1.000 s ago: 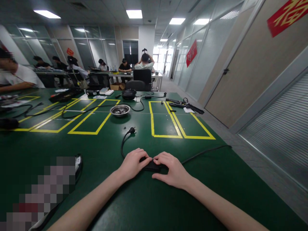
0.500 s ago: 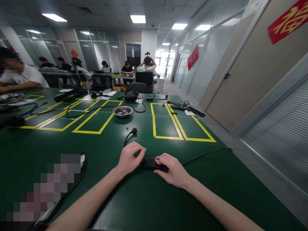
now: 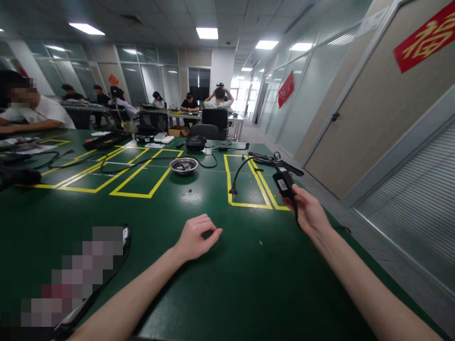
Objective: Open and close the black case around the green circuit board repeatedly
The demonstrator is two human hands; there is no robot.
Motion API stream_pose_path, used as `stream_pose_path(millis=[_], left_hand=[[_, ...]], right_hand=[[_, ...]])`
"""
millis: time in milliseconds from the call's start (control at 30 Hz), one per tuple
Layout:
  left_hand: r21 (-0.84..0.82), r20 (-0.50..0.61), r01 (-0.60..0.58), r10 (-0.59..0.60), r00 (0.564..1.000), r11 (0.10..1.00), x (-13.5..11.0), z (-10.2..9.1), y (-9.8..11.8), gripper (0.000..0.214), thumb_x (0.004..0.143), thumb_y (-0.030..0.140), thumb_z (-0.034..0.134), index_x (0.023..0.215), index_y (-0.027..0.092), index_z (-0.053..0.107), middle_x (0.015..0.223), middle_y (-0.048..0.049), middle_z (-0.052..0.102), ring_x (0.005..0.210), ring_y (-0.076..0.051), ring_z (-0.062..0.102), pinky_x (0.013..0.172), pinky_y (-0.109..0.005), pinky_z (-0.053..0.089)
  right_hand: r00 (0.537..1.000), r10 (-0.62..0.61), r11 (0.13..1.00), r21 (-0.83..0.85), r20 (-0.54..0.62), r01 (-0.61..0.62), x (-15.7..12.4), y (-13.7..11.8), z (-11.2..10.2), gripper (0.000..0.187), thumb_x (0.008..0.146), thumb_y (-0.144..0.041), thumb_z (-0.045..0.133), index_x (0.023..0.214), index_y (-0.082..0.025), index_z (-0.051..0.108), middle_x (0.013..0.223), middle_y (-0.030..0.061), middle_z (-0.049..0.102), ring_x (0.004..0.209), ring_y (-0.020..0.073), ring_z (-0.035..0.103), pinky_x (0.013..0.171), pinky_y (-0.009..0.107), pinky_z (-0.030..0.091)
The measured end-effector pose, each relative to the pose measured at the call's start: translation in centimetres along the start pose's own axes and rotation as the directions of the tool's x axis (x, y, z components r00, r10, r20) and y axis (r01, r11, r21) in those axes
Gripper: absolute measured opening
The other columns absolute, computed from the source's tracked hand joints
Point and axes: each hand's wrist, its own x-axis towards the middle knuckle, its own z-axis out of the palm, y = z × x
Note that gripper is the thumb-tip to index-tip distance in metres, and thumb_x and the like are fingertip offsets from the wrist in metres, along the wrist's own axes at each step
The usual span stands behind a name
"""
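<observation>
My right hand (image 3: 308,211) is raised over the right side of the green table (image 3: 220,265) and grips a black power adapter (image 3: 282,182). The adapter's cable arcs up and left, ending in a plug (image 3: 233,191) that hangs above a yellow taped rectangle. My left hand (image 3: 195,237) rests on the table in front of me, with its fingers curled in a pinch; whether they hold anything, I cannot make out.
A metal bowl (image 3: 183,165) stands mid-table among yellow taped rectangles. Black cables and devices (image 3: 196,141) lie along the far edge, tools (image 3: 270,158) at the far right. A dark object with a cord (image 3: 122,237) lies near left. Several people sit at tables behind. A corridor runs along the right.
My right hand has lifted the adapter off the table and swung it up and to the right, and the plug end has followed. My left hand has let go and stayed on the table.
</observation>
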Motion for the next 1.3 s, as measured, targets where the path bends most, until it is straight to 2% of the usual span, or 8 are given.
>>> stream_pose_path(millis=[100,167,300,433,600,1000,1167,1300], left_hand=[[-0.012,0.138,0.067,-0.065,0.988,0.998,-0.2,0.1,-0.2,0.028,0.094,0.027,0.06,0.068,0.018,0.064,0.066,-0.0011,0.063,0.063,-0.013,0.057,0.06,-0.025,0.044],[-0.018,0.188,0.095,-0.09,0.978,0.995,-0.2,0.1,-0.3,0.028,0.093,0.028,0.06,0.068,0.018,0.065,0.067,-0.001,0.063,0.064,-0.013,0.057,0.06,-0.025,0.044],[-0.025,0.194,0.128,-0.121,0.974,0.991,-0.3,0.0,-0.3,0.028,0.094,0.029,0.06,0.069,0.018,0.066,0.07,-0.0018,0.065,0.066,-0.013,0.058,0.061,-0.024,0.044],[-0.02,0.206,0.143,-0.136,0.969,0.99,-0.3,-0.1,-0.2,0.027,0.094,0.029,0.06,0.071,0.018,0.067,0.071,-0.002,0.065,0.066,-0.014,0.059,0.061,-0.024,0.044],[-0.017,0.227,0.141,-0.134,0.965,0.99,-0.3,-0.1,-0.3,0.026,0.093,0.029,0.062,0.07,0.018,0.066,0.07,-0.001,0.064,0.066,-0.013,0.059,0.061,-0.023,0.044],[-0.008,0.267,0.16,-0.152,0.952,0.987,-0.2,-0.2,-0.3,0.027,0.094,0.029,0.06,0.07,0.017,0.066,0.068,-0.0002,0.063,0.063,-0.012,0.057,0.059,-0.022,0.042],[0.002,0.284,0.189,-0.181,0.942,0.982,-0.1,-0.2,-0.3,0.031,0.094,0.031,0.059,0.067,0.017,0.065,0.065,0.0007,0.061,0.059,-0.011,0.054,0.056,-0.022,0.039],[-0.001,0.288,0.193,-0.185,0.939,0.981,-0.1,-0.3,-0.4,0.032,0.094,0.032,0.058,0.067,0.017,0.065,0.065,0.0004,0.061,0.058,-0.011,0.054,0.056,-0.022,0.039]], right_hand=[[0.97,-0.191,0.979,-0.101,-0.15,0.177,2.7,-1.2,-2.3,0.036,0.061,-0.048,0.082,0.066,-0.021,0.059,0.068,0.0016,0.068,0.062,0.0173,0.066,0.057,0.028,0.055],[0.895,-0.387,0.899,-0.309,-0.223,0.312,3.7,-1.5,-3.7,0.036,0.062,-0.048,0.081,0.066,-0.021,0.059,0.067,0.0009,0.067,0.061,0.0182,0.064,0.057,0.029,0.054],[0.774,-0.632,0.506,-0.776,-0.037,0.375,3.9,-0.4,-5.9,0.029,0.07,-0.045,0.076,0.08,-0.02,0.067,0.085,0.0078,0.075,0.079,0.0263,0.069,0.076,0.039,0.055],[0.857,-0.496,0.162,-0.954,0.143,0.253,4.1,2.3,-7.1,0.022,0.08,-0.039,0.067,0.087,-0.018,0.07,0.097,0.0156,0.075,0.093,0.0315,0.067,0.086,0.04,0.051],[0.945,-0.286,-0.074,-0.987,0.16,0.145,5.6,5.1,-7.9,0.023,0.084,-0.039,0.062,0.092,-0.019,0.071,0.088,0.0133,0.072,0.087,0.0298,0.066,0.075,0.036,0.049],[0.988,-0.155,0.023,-1.0,-0.005,-0.001,7.4,5.7,-8.7,0.033,0.083,-0.044,0.066,0.105,-0.021,0.072,0.103,0.0145,0.074,0.094,0.0338,0.069,0.066,0.037,0.049],[0.983,-0.173,0.107,-0.991,0.056,0.075,7.8,6.0,-10.0,0.036,0.083,-0.037,0.063,0.111,-0.02,0.074,0.122,0.0123,0.07,0.099,0.0294,0.068,0.076,0.037,0.051],[0.98,-0.193,0.173,-0.982,0.043,0.078,8.0,6.1,-10.3,0.037,0.082,-0.037,0.063,0.111,-0.018,0.076,0.113,0.0121,0.074,0.096,0.0288,0.069,0.082,0.037,0.052]])
